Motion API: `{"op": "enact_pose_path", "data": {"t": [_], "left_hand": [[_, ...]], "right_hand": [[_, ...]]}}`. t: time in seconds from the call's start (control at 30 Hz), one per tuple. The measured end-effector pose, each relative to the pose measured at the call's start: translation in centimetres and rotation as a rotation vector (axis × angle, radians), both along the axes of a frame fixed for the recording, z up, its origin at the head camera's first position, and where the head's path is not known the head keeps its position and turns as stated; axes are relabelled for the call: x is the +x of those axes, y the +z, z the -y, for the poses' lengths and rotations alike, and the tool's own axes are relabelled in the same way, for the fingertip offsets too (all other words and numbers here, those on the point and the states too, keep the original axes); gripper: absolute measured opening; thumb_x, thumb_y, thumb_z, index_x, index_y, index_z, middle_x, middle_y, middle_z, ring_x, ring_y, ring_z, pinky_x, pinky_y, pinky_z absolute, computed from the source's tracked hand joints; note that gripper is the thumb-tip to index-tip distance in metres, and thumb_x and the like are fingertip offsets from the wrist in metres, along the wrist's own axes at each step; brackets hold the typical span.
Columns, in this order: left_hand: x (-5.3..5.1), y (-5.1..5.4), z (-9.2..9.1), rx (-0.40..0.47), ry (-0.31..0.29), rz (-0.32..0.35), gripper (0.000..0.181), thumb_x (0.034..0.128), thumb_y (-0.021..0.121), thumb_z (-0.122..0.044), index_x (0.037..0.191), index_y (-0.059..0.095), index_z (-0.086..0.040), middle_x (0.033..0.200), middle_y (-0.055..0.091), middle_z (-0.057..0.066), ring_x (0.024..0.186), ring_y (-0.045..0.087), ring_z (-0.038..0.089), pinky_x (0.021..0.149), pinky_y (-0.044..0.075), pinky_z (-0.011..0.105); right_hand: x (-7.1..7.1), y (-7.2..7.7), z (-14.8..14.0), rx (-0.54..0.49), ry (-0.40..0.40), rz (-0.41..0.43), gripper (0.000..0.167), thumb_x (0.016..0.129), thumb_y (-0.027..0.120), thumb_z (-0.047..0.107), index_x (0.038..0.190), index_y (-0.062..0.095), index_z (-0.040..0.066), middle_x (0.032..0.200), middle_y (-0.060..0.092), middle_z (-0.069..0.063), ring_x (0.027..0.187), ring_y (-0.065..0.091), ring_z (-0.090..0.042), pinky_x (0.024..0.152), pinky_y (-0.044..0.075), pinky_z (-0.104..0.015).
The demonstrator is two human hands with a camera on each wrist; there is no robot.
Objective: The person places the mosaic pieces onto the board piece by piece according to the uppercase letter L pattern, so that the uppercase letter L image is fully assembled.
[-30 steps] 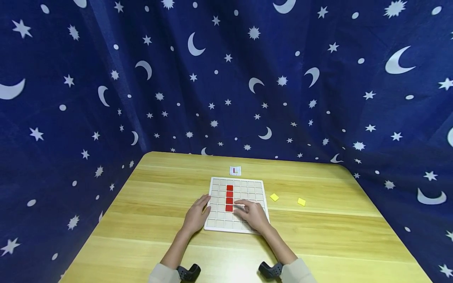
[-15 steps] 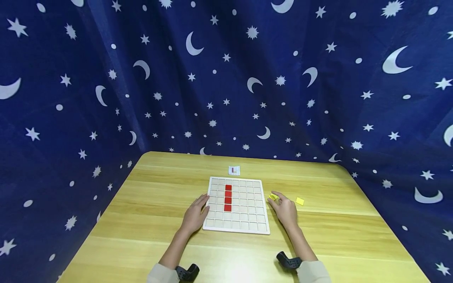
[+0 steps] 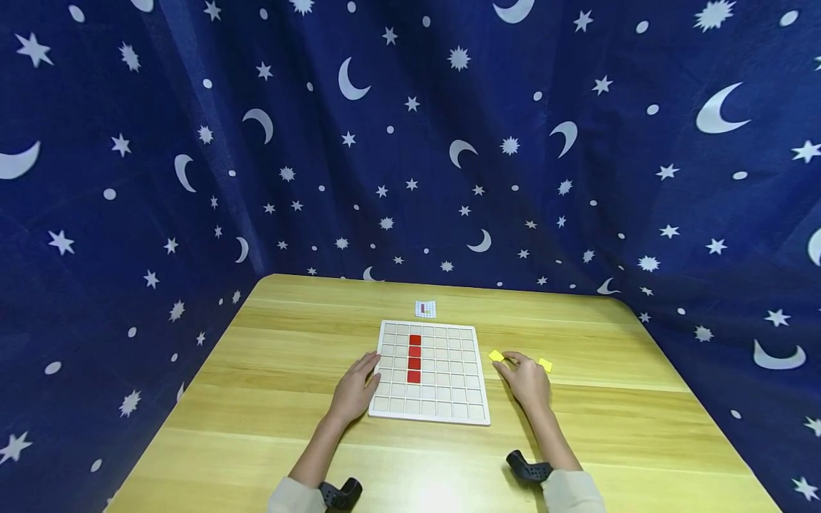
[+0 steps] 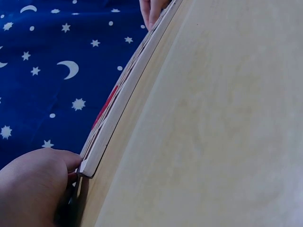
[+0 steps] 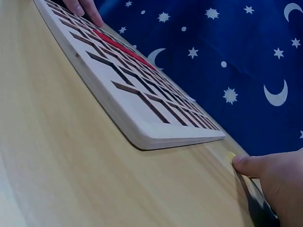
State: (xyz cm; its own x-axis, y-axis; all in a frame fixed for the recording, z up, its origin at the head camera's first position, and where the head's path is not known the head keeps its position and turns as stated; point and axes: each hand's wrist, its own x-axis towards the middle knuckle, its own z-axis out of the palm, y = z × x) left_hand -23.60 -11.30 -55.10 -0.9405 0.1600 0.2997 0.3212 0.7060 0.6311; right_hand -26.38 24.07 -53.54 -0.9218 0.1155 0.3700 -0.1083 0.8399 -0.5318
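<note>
A white gridded board [image 3: 447,410] lies on the table with a column of red tiles [image 3: 415,352] in it. My left hand [image 3: 350,392] rests against the board's left edge, fingers loosely extended; in the left wrist view that hand [image 4: 38,184] touches the board's corner [image 4: 87,166]. Right of the board, my right hand [image 3: 529,385] pinches a yellow tile [image 3: 495,355] between thumb and index finger. The right wrist view has the thumb of this hand [image 5: 284,182] against the yellow tile [image 5: 231,156]; its other fingers are hidden there.
Another yellow tile [image 3: 545,365] lies just right of my right hand. A small printed card [image 3: 425,309] lies behind the board. The wooden table [image 3: 269,342] meets a dark blue curtain [image 3: 410,142] patterned with moons and stars.
My right hand has moved from the board to the yellow tile on the right and taken hold of it, then shifted slightly further right. My left hand has stayed at the board's edge.
</note>
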Motion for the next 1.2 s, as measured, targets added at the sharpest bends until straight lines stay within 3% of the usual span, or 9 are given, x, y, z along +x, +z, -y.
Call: {"op": "enact_pose_path", "data": {"t": [0.13,0.27,0.53,0.77,0.93,1.2], "left_hand": [[0.0,0.0,0.0,-0.005,0.0,-0.001,0.043,0.0936,0.053,-0.018,0.132,0.049,0.0,0.138,0.044,0.014,0.13,0.035,0.03,0.108,0.027,0.044],[0.0,-0.2,0.1,-0.012,0.003,-0.006,0.042,0.0935,0.053,-0.019,0.132,0.049,-0.001,0.138,0.045,0.013,0.129,0.036,0.029,0.107,0.028,0.044],[0.1,-0.1,0.1,-0.015,0.006,-0.012,0.042,0.0934,0.053,-0.018,0.131,0.05,-0.001,0.137,0.045,0.013,0.129,0.037,0.029,0.107,0.028,0.043],[0.1,0.1,-0.1,-0.008,-0.004,-0.016,0.043,0.0935,0.052,-0.019,0.132,0.049,0.0,0.138,0.044,0.013,0.13,0.036,0.029,0.108,0.027,0.043],[0.0,0.1,-0.1,-0.012,-0.003,-0.013,0.043,0.0933,0.052,-0.019,0.132,0.049,0.0,0.138,0.044,0.013,0.13,0.036,0.029,0.108,0.027,0.043],[0.1,0.2,0.0,-0.008,0.002,-0.018,0.043,0.0933,0.052,-0.019,0.132,0.049,0.0,0.138,0.044,0.013,0.13,0.036,0.029,0.107,0.028,0.044]], "right_hand": [[0.1,0.2,0.0,-0.046,0.014,-0.004,0.036,0.079,0.073,0.032,0.103,0.07,0.006,0.042,0.039,0.004,0.037,0.023,-0.007,0.032,0.021,-0.021],[0.1,0.2,0.4,-0.084,0.059,-0.086,0.034,0.079,0.073,0.03,0.104,0.069,0.007,0.042,0.025,0.009,0.037,0.016,-0.003,0.032,0.016,-0.017],[0.7,0.7,3.5,-0.165,0.255,-0.22,0.03,0.077,0.075,0.022,0.103,0.069,0.008,0.045,0.023,0.014,0.039,0.014,0.004,0.032,0.018,-0.017],[2.0,1.4,7.4,-0.185,0.458,-0.156,0.026,0.078,0.074,0.024,0.101,0.07,0.013,0.048,0.021,0.017,0.043,0.013,0.004,0.035,0.019,-0.016],[2.4,1.1,8.9,-0.188,0.515,-0.094,0.023,0.078,0.073,0.024,0.099,0.071,0.015,0.048,0.024,0.018,0.044,0.017,0.004,0.038,0.02,-0.015],[2.4,1.0,9.7,-0.059,0.522,-0.16,0.024,0.077,0.074,0.028,0.097,0.071,0.015,0.048,0.024,0.02,0.044,0.015,0.005,0.038,0.019,-0.017]]}}
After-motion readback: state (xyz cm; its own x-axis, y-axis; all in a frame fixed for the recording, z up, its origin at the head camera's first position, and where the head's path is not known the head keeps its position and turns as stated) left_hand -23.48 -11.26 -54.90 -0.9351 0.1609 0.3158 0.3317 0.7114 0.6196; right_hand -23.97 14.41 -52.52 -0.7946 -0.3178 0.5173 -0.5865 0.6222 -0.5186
